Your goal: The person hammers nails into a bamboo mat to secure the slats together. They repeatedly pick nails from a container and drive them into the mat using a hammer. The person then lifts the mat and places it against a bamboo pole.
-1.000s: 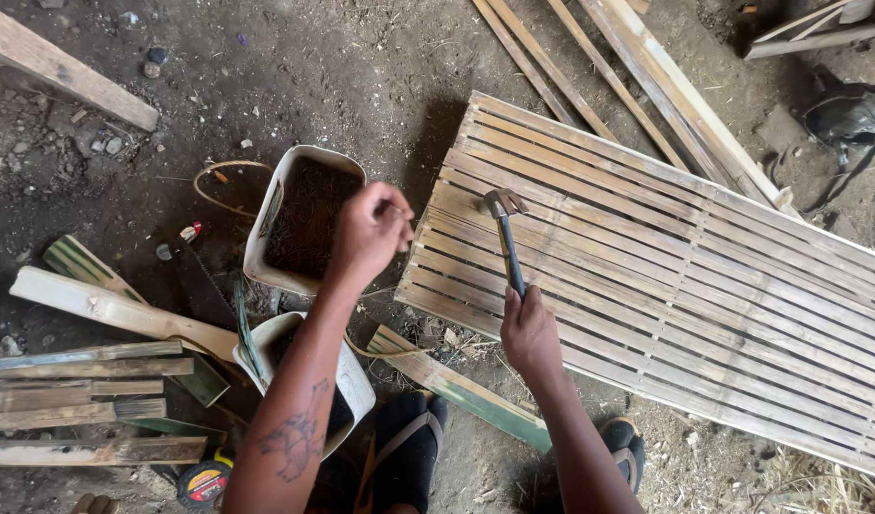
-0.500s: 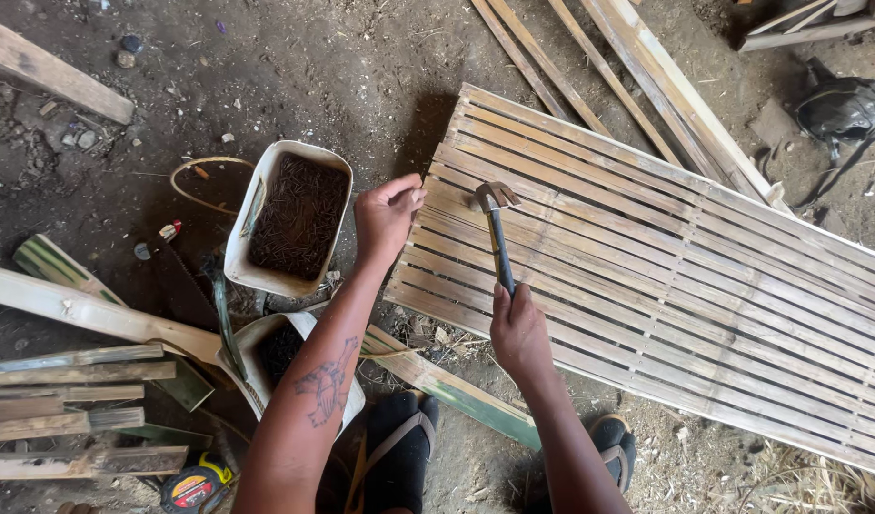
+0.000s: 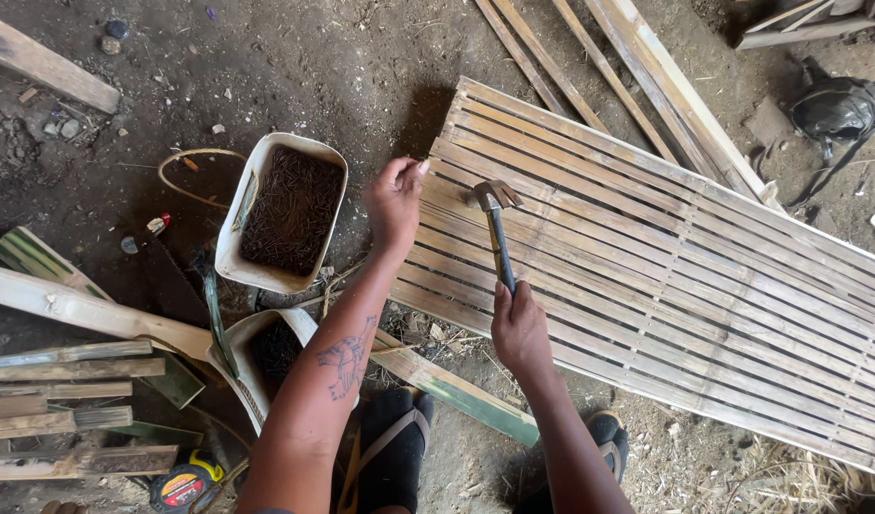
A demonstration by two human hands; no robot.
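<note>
My right hand [image 3: 519, 330] grips the handle of a claw hammer [image 3: 496, 225], its head raised over the near left part of a bamboo slat panel [image 3: 704, 286] lying on the dirt. At the panel's left edge, my left hand [image 3: 395, 200] has its fingers pinched together; whatever is between them is too small to see. Just left of that hand stands a white tub full of dark nails [image 3: 285, 209]. A second white container of nails [image 3: 271, 347] sits lower, partly hidden by my left forearm.
Split bamboo pieces and wooden offcuts [image 3: 66, 381] are stacked at the left. A tape measure [image 3: 182, 485] lies near my feet. Long bamboo strips [image 3: 637, 76] lie beyond the panel, and a dark bag [image 3: 837, 109] is at the upper right.
My left hand has moved from above the nail tub rightward to the panel's edge. The hammer and right hand have shifted slightly with it.
</note>
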